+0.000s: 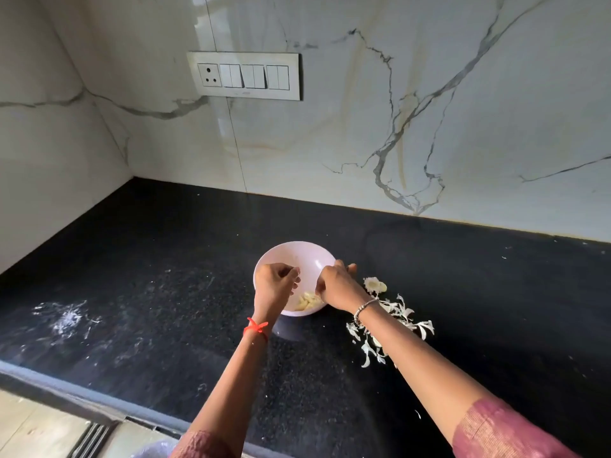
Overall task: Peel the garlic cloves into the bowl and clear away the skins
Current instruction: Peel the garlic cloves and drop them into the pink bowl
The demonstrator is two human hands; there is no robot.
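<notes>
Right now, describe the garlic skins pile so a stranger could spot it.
On the black countertop, find the white bowl. Just right of it, partly under the right forearm, lies the garlic skins pile. Unlike the smooth yellowish peeled cloves inside the bowl, these are thin, curled white scraps loose on the counter.

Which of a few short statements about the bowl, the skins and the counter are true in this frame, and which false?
1. Peeled cloves lie in the white bowl. True.
2. The pile of skins lies left of the bowl. False: it lies to its right, partly under the right forearm.
3. The left hand and the right hand are both at the bowl. True.
4. The counter is white. False: it is black.
</notes>
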